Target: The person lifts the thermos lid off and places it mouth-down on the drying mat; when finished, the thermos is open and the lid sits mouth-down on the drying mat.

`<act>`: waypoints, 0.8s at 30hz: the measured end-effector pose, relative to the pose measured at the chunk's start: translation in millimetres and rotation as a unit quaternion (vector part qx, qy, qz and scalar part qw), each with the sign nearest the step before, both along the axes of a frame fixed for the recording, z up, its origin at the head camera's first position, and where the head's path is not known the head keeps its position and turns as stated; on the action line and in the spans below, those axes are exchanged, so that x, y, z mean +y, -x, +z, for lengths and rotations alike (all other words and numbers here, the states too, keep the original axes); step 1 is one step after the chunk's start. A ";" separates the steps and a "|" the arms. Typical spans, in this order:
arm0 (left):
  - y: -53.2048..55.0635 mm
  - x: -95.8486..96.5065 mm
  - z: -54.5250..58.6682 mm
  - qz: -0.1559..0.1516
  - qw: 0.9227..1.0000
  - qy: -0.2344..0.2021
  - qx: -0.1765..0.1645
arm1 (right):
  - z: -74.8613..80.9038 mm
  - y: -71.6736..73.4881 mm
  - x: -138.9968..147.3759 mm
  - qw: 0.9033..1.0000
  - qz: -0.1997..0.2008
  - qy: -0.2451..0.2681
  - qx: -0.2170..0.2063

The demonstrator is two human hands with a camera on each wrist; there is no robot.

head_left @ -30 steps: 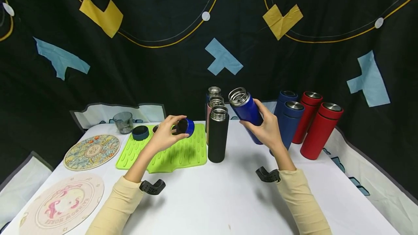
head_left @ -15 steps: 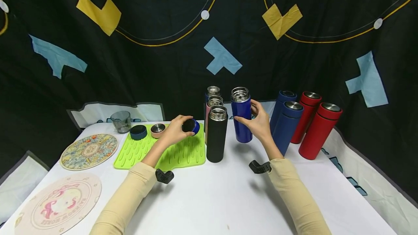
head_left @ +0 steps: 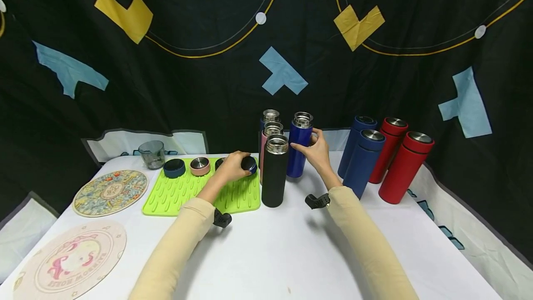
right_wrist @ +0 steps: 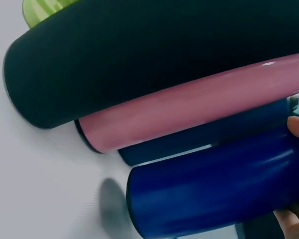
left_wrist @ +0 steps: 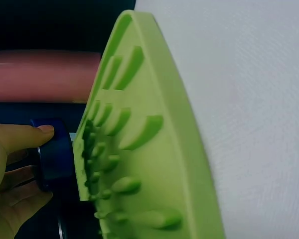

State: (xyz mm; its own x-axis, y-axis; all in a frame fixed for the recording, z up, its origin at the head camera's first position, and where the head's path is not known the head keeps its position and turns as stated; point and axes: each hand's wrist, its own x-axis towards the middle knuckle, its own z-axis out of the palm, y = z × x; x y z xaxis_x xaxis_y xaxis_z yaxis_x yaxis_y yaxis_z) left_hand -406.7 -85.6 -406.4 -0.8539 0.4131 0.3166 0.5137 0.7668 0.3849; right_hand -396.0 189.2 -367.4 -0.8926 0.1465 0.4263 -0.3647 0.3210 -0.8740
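My left hand point(head_left: 233, 166) pinches a dark blue bottle lid point(head_left: 249, 165) over the right end of the green drying mat point(head_left: 183, 200). In the left wrist view, thumb and fingers grip the rim of this lid point(left_wrist: 57, 157), close against the ribbed mat point(left_wrist: 159, 149). With fingers and thumb around its side, my right hand point(head_left: 315, 152) holds an uncapped royal-blue thermos bottle point(head_left: 296, 152) upright. This bottle point(right_wrist: 214, 184) is beside a row of uncapped bottles: black point(head_left: 274, 175), pink point(head_left: 263, 152) and a dark blue one point(head_left: 262, 126) mostly hidden at the back.
On the mat sit a navy lid point(head_left: 174, 168), a pink lid point(head_left: 200, 166) and a dark lid point(head_left: 219, 163) partly behind my hand. Left are a glass cup point(head_left: 152, 154) and two round placemats point(head_left: 110, 192). Capped blue bottles point(head_left: 363, 163) and red bottles point(head_left: 405, 168) stand right.
My left hand has carried the blue lid right and lower over the mat, uncovering the pink lid. My right hand has turned the tilted blue bottle upright and moved it left towards the row.
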 end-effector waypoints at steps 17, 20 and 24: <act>5.5 8.1 -13.0 0.029 0.999 0.013 -0.039 | -21.6 29.9 -16.6 1.000 -0.016 0.004 0.012; 6.4 9.5 -14.1 0.032 0.999 0.015 -0.042 | -24.2 31.4 -16.4 1.000 -0.011 0.011 0.014; 13.3 10.2 -19.8 0.035 0.998 0.007 -0.045 | -24.4 32.5 -16.5 1.000 0.005 0.012 0.005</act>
